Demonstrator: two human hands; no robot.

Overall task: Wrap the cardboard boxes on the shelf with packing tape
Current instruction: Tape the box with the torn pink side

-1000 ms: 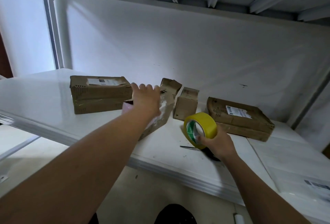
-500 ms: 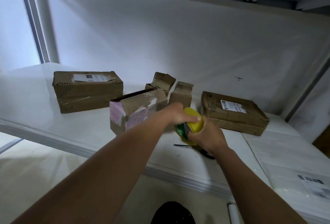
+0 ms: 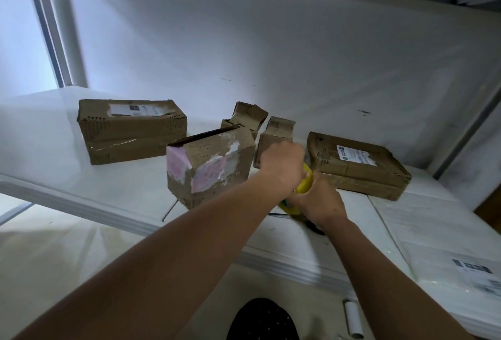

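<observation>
Tape (image 3: 303, 187), a yellow roll, sits at the centre of the view between both hands, above the near edge of the shelf (image 3: 81, 198). Right hand (image 3: 321, 204) grips the roll from below, fingers curled round it; left hand (image 3: 282, 164) is closed over its top edge, apparently picking at the loose end, though the fingertips are hidden and blurred, so I cannot tell whether they pinch any tape. Under the right hand lies a dark tool, probably scissors (image 3: 314, 227), mostly covered. At 10 o'clock from the hands stands the pink box (image 3: 211, 166), its top flap ajar, one corner over the shelf edge. Behind the hands, at 12 o'clock, are two small boxes (image 3: 276, 133); at 2 o'clock a flat box (image 3: 357, 166) with a label; far off at 10 o'clock a long box (image 3: 130, 131) that looks already taped. Risks, as I judge them: the tape end may tear narrow or stick back onto the roll; a hard pull could knock the pink box off the edge. Most of the roll is hidden by the hands.
</observation>
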